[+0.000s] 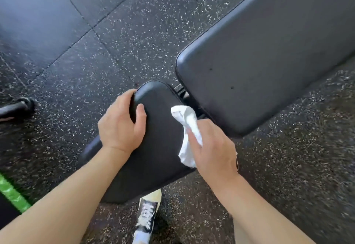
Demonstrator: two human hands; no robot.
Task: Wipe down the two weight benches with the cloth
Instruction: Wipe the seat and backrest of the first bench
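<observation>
The left hand [120, 123] grips the far-left corner of the seat pad [153, 147], fingers curled over its left edge and the thumb lying on the top face. The right hand [213, 151] is closed in a loose grip round a crumpled white cloth [187, 126], pinching it between thumb and fingers; the cloth's free end sticks out toward the far left, and a lower fold hangs out under the thumb side. The cloth's far end sits at the right edge of the seat pad, close by the gap between the two pads, though whether it presses on the surface cannot be told.

The seat pad is black and padded, its long axis running from near left to far right, narrowing toward the far end. Just beyond it, across a narrow gap where dark metal frame [181, 92] shows, lies the longer back pad [269, 57], also black, its long axis running on to the far right and out of the picture. Both pads belong to one bench.

Below is a dark rubber floor [96, 61] with pale speckles, laid in tiles. A black-and-white laced shoe [147, 217] stands under the near end of the seat pad. At the near left edge runs a green strip [13, 193], and at the left edge lies a dark rounded handle-like thing [19, 107], too blurred to name
</observation>
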